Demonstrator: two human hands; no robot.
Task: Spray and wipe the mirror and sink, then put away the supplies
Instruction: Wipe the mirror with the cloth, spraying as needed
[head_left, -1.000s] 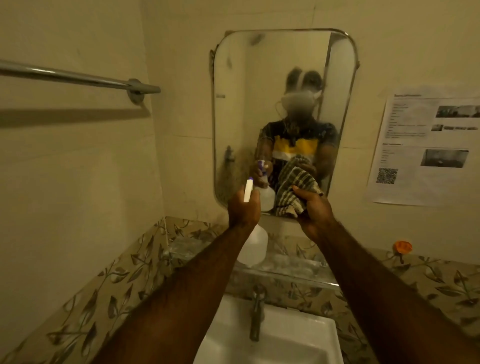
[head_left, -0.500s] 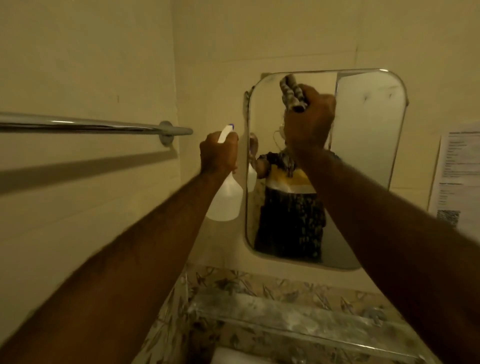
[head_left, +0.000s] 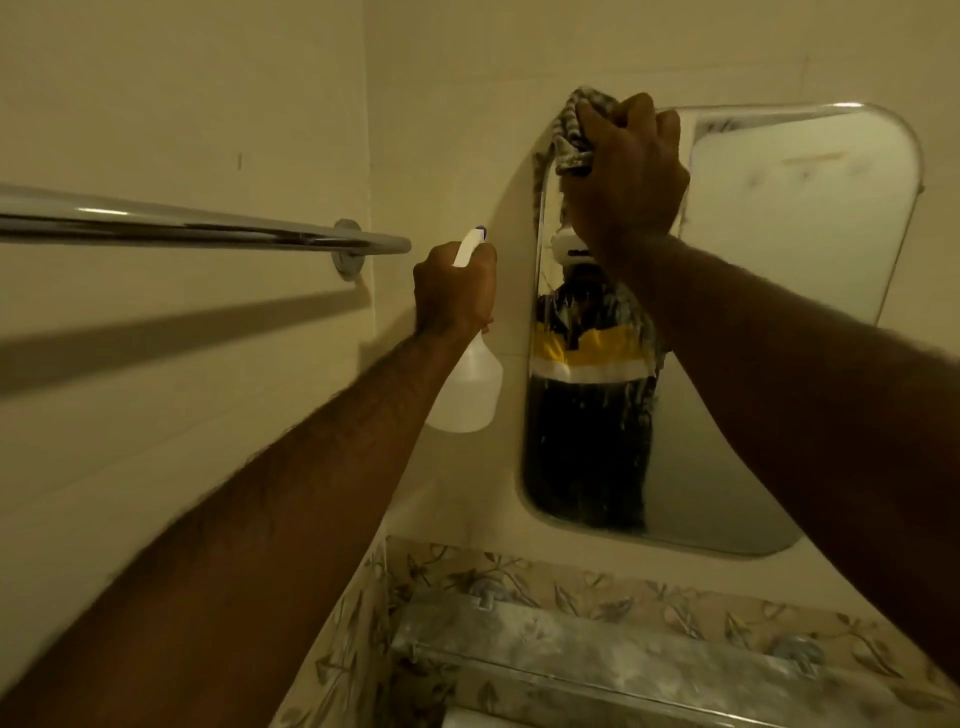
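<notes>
Mirror (head_left: 753, 338) fills the frame's right, wet streaks low on its glass. At its upper left corner the right hand (head_left: 628, 171) fists a striped cloth (head_left: 571, 135), likely starting a top-down wipe. Left of the frame edge, the left hand (head_left: 454, 291) grips the spray bottle (head_left: 467, 384), parked clear. Glass rightward lies open; the towel bar (head_left: 208, 228) crowds the left.

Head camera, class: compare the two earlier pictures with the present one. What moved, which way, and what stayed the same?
The right hand carried the checked cloth from low in front of the mirror up to its top left corner. The left hand rose too, with the spray bottle, stopping left of the mirror. Both grips stayed; nothing was let go.
</notes>
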